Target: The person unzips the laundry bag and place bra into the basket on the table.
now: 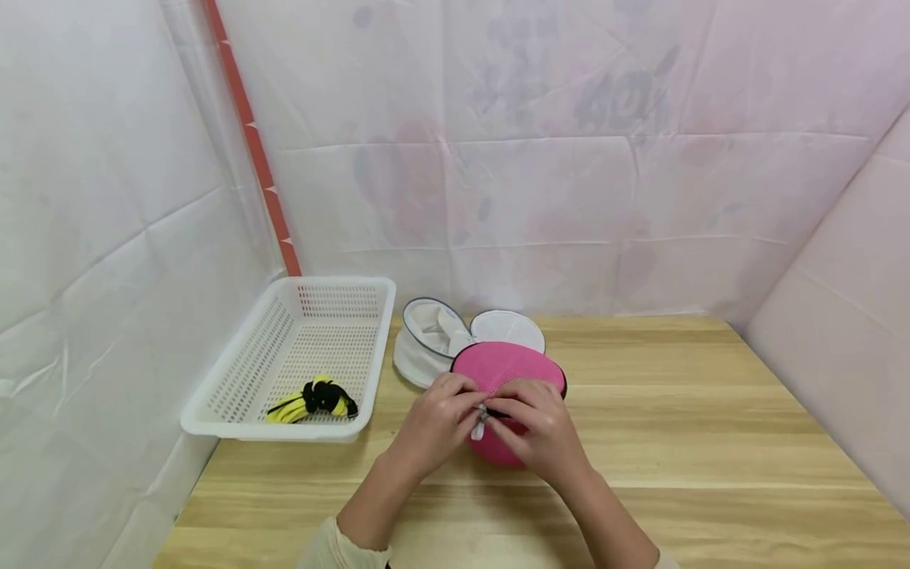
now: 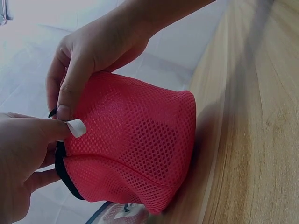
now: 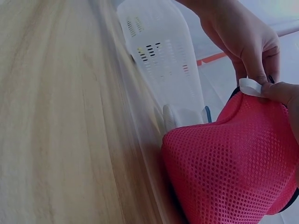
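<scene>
A pink mesh laundry bag (image 1: 506,365) with black edging stands on the table in front of me. My left hand (image 1: 442,415) pinches its black-trimmed edge beside a small white tag (image 2: 76,128). Close against it, my right hand (image 1: 538,423) pinches the same edge with thumb and fingers, the fingertips of both hands almost meeting. In the left wrist view the bag's pink mesh side (image 2: 140,135) bulges out below the hands. The right wrist view shows the white tag (image 3: 251,87) folded over the edge between the two thumbs. Part of the edging is hidden behind the fingers.
Behind the pink bag lies a white mesh bag (image 1: 415,356) with dark-blue rims, its round lid (image 1: 508,328) folded back. To the left stands a white perforated basket (image 1: 284,431) holding a yellow and black bundle (image 1: 316,401). White sheeting walls (image 1: 540,190) enclose the wooden table (image 1: 711,427).
</scene>
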